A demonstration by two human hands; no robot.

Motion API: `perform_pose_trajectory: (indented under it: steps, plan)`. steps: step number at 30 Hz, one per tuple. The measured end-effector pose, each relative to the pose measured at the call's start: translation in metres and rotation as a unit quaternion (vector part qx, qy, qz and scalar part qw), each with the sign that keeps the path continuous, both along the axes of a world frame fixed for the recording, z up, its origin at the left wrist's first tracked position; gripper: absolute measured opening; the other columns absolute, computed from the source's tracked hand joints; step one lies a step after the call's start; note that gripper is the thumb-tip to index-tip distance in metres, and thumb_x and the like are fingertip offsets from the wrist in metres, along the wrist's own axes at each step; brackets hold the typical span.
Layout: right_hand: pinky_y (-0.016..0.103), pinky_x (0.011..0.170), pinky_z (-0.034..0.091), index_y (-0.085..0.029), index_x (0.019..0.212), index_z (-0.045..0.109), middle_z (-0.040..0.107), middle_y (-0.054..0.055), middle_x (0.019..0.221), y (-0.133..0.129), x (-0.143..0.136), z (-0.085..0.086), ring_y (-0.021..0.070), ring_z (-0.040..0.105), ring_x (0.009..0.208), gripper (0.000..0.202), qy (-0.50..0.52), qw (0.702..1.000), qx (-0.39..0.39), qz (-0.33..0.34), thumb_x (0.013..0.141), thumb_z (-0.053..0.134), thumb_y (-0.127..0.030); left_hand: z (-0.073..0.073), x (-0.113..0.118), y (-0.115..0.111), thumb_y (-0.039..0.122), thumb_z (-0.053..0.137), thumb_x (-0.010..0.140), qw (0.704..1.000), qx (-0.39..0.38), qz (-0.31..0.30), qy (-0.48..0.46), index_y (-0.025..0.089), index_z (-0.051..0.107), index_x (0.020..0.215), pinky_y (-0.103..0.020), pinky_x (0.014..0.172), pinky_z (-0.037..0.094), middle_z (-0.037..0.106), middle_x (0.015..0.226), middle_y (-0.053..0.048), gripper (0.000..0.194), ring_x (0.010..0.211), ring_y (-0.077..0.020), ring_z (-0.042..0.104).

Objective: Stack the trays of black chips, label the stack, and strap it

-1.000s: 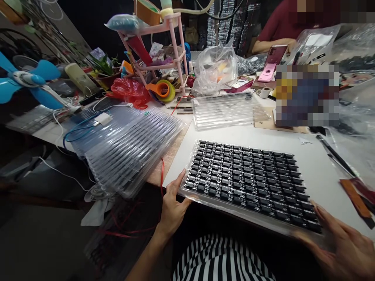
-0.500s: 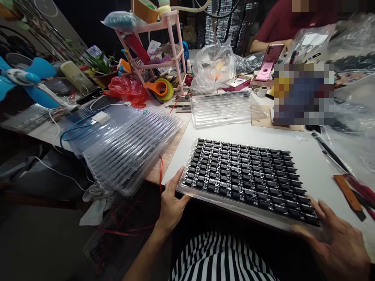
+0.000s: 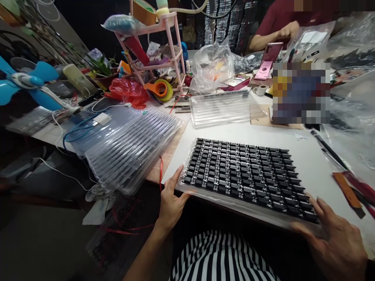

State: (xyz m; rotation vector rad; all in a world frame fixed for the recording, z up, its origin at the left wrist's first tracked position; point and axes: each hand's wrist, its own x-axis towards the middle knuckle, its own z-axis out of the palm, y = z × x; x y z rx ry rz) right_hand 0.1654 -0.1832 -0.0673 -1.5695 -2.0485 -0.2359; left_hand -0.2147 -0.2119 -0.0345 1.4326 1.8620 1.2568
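A clear plastic tray (image 3: 234, 198) filled with rows of small black circuit boards (image 3: 234, 168) lies at the front edge of the white work surface, its near side jutting over the edge. My left hand (image 3: 172, 199) grips its near left corner, thumb below and fingers along the side. At the near right corner, my right hand (image 3: 334, 230) holds the tray between thumb and fingers. The undersides of both grips are partly hidden. Behind it lies another clear ribbed tray (image 3: 222, 109).
Stacked clear ribbed trays (image 3: 131, 144) stand at left, near a blue fan (image 3: 35, 81). A pink rack (image 3: 172, 50) holds tape and bags. Tweezers (image 3: 331, 152) and an orange-handled tool (image 3: 347, 191) lie at right. A co-worker's hand (image 3: 289, 30) shows across the table.
The tray and both my hands stay almost in place, with a slight shift of the view. Across the table, the co-worker's hand has risen.
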Motion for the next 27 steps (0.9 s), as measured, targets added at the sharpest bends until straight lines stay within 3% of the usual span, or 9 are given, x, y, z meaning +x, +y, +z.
perform_pose_trajectory:
  steps: [6, 16, 22, 27]
  plan:
    - [0.041, 0.074, 0.049, -0.022, 0.145, 0.035, 0.065, 0.014, 0.116, 0.001, -0.005, 0.004, 0.0292, 0.065, 0.082, 0.070, -0.031, 0.998, 0.054, 0.023, 0.084, 0.054, -0.052, 0.000, 0.000, 0.000, 0.033, 0.072, 0.076, 1.000, -0.001, 0.001, 0.010, 0.030, 0.043, 0.139, -0.036, 0.110, 0.036, 0.053, 0.138, -0.005, 0.069, 0.127, -0.0221, 0.049]
    - [0.046, 0.085, 0.047, -0.023, 0.145, 0.035, 0.056, 0.013, 0.130, -0.003, -0.013, 0.006, 0.0309, 0.062, 0.096, 0.066, 0.036, 0.999, 0.005, 0.014, 0.086, 0.056, -0.045, -0.001, -0.001, -0.001, 0.034, 0.070, 0.077, 1.000, -0.014, 0.006, 0.021, 0.031, 0.043, 0.138, -0.035, 0.111, 0.035, 0.053, 0.138, -0.003, 0.067, 0.128, -0.0215, 0.048]
    - [0.043, 0.085, 0.049, -0.023, 0.144, 0.037, 0.059, 0.011, 0.127, -0.004, -0.024, 0.017, 0.0294, 0.061, 0.101, 0.065, 0.100, 0.995, 0.002, -0.005, 0.085, 0.058, -0.042, 0.000, -0.001, 0.000, 0.034, 0.069, 0.078, 0.999, -0.013, 0.011, 0.035, 0.030, 0.045, 0.138, -0.035, 0.112, 0.033, 0.053, 0.138, -0.003, 0.064, 0.128, -0.0210, 0.047]
    - [0.041, 0.083, 0.053, -0.024, 0.145, 0.035, 0.062, 0.009, 0.124, -0.003, -0.028, 0.022, 0.0264, 0.065, 0.093, 0.068, 0.126, 0.992, 0.006, -0.010, 0.084, 0.060, -0.040, -0.001, -0.002, 0.000, 0.032, 0.068, 0.079, 0.999, -0.012, 0.010, 0.030, 0.031, 0.044, 0.137, -0.035, 0.112, 0.033, 0.052, 0.139, -0.002, 0.063, 0.129, -0.0208, 0.046]
